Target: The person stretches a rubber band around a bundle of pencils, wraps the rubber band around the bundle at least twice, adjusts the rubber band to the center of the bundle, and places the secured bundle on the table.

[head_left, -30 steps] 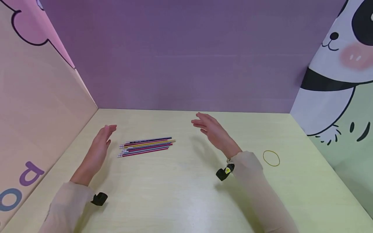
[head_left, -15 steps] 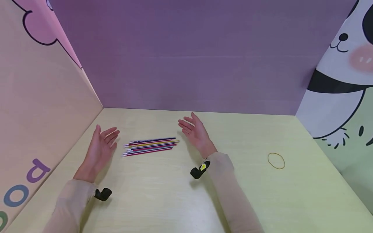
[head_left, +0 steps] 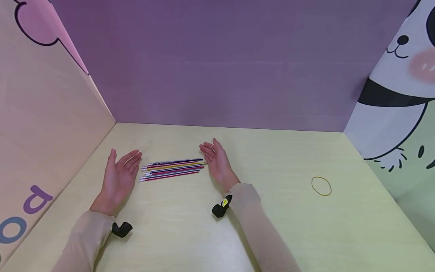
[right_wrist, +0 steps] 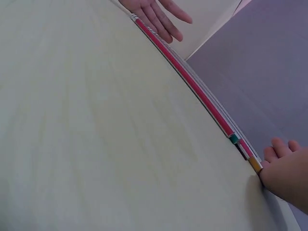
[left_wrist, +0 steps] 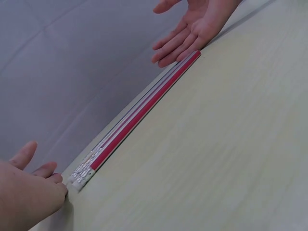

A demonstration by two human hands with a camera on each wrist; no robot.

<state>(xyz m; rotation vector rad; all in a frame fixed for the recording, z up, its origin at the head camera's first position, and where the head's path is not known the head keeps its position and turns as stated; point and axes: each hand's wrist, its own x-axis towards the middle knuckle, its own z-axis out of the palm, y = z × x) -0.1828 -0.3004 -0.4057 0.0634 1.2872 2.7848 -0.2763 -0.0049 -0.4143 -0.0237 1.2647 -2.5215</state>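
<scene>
Several striped pencils (head_left: 171, 170) lie side by side in a loose, flat row on the table, in red, dark blue, yellow and pale tones. Their white eraser ends point left, towards my left hand (head_left: 118, 177), whose fingers are extended and palm turned inward. At the opposite ends my right hand (head_left: 219, 164) is held with straight fingers, its palm facing the row. Neither hand holds anything. In the left wrist view the pencils (left_wrist: 139, 113) stretch between both hands; in the right wrist view the right hand (right_wrist: 288, 175) is close against the pencil tips, contact unclear.
A thin yellow rubber band (head_left: 312, 184) lies on the pale wooden table (head_left: 282, 211) well to the right. A purple panel (head_left: 217, 68) closes off the back. Printed side walls stand left and right, the right one with a panda (head_left: 391, 83).
My right hand has moved left and towards the pencil ends, its palm turning inward. My left hand has turned its palm towards the pencils. The pencils stay in their row.
</scene>
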